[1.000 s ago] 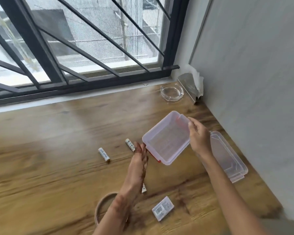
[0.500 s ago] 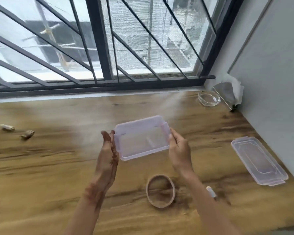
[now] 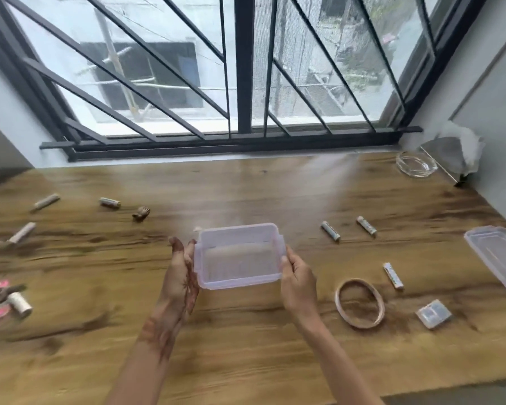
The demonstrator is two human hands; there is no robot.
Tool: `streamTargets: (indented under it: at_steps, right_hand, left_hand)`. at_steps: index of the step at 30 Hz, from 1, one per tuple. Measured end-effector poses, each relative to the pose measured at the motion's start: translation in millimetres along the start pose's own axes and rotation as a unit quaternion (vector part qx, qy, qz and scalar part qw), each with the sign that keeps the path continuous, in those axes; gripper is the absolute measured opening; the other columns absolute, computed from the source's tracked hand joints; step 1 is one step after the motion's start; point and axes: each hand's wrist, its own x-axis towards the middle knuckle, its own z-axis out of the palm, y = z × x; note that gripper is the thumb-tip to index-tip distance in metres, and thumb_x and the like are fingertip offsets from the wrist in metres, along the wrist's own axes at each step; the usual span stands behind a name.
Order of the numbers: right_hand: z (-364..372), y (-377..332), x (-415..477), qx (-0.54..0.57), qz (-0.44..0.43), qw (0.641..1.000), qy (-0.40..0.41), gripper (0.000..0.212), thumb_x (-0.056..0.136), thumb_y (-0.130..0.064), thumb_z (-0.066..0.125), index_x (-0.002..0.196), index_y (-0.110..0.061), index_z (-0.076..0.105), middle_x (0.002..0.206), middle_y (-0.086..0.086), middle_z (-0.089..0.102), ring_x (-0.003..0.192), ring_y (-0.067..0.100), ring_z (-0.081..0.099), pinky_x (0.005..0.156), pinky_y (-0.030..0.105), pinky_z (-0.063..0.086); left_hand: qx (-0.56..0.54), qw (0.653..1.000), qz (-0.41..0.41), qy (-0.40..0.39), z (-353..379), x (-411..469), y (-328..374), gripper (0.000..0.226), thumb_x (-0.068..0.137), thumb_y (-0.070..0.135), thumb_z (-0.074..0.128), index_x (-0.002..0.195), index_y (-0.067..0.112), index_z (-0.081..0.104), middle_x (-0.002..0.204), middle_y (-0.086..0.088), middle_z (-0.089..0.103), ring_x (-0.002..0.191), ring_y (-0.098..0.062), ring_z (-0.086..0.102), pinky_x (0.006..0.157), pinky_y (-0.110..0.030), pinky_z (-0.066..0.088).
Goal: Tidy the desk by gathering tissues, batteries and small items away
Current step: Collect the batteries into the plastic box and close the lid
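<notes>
Since a second ago the clear box [image 3: 238, 255] has come away from its lid [image 3: 497, 255] over to mid-desk, and the left hand [image 3: 181, 276] is on it now too. Far left, some blurry little cylinders [image 3: 22, 232] and one battery [image 3: 109, 202] lie on the wooden desk [image 3: 246, 346]. The left hand presses flat on the box's left end, fingers straight. The right hand [image 3: 297, 276] curls its fingers round the right end. Past that there are three more batteries [image 3: 330, 230], a tape ring [image 3: 359, 303], the lid at the right edge, and tissues [image 3: 465, 144] in the back corner.
</notes>
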Motion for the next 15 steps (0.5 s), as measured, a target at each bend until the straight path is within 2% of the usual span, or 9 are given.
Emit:
streamTargets:
  at_steps: [2,5,9,11,13,15]
  right_hand:
    - [4.0,-1.0,-3.0,-0.011,-0.003,1.0,0.0,0.033,0.098,-0.014,0.038,0.126,-0.016,0.056,0.106,-0.011,0.064,0.088,0.003,0.057,0.074,0.014,0.041]
    - [8.3,-0.8,-6.2,-0.019,-0.007,1.0,-0.001,0.035,0.098,-0.014,0.038,0.13,-0.014,0.052,0.12,-0.009,0.059,0.104,0.002,0.052,0.088,0.017,0.04]
    - [11.6,3.4,-7.5,-0.025,-0.007,1.0,0.01,0.031,0.098,-0.013,0.039,0.12,-0.011,0.06,0.1,-0.009,0.063,0.096,0.012,0.059,0.087,0.028,0.045]
    - [12.3,7.8,-9.5,-0.034,-0.007,0.999,0.012,0.03,0.098,-0.013,0.039,0.118,-0.01,0.06,0.099,-0.008,0.063,0.1,0.017,0.06,0.089,0.033,0.046]
    - [12.9,13.0,-11.6,-0.041,-0.008,0.999,0.012,0.033,0.098,-0.015,0.039,0.126,-0.009,0.055,0.117,-0.005,0.063,0.113,0.015,0.056,0.098,0.034,0.044]
    - [14.3,15.5,-11.4,-0.041,-0.01,0.999,0.016,0.036,0.098,-0.015,0.039,0.132,-0.011,0.05,0.13,-0.002,0.056,0.121,0.012,0.05,0.104,0.033,0.04]
  left_hand:
    - [-0.003,1.0,-0.007,0.003,-5.0,-4.0,0.1,0.078,0.089,0.065,0.008,0.133,0.014,0.048,0.127,-0.01,0.06,0.118,-0.025,0.055,0.103,-0.045,0.039]
    - [-0.002,1.0,-0.015,0.0,-9.7,-5.5,-0.5,0.079,0.088,0.065,0.007,0.129,0.013,0.051,0.125,-0.01,0.061,0.118,-0.026,0.055,0.104,-0.047,0.038]
    - [0.004,0.999,-0.031,0.007,-12.3,-5.8,-2.3,0.085,0.087,0.066,0.006,0.129,0.005,0.049,0.119,-0.01,0.062,0.109,-0.024,0.058,0.092,-0.039,0.045]
    - [0.01,0.999,-0.041,0.003,-11.8,-7.8,-2.8,0.088,0.084,0.068,0.006,0.131,0.006,0.047,0.121,-0.008,0.061,0.111,-0.021,0.057,0.096,-0.039,0.044]
    - [0.023,0.999,-0.043,0.0,-12.1,-8.0,-5.3,0.089,0.079,0.071,0.008,0.133,0.011,0.046,0.125,-0.003,0.06,0.117,-0.017,0.054,0.102,-0.038,0.04]
    - [0.037,0.998,-0.04,0.007,-12.3,-8.3,-7.8,0.081,0.083,0.067,0.007,0.129,0.017,0.05,0.12,0.003,0.062,0.114,-0.012,0.055,0.101,-0.034,0.04]
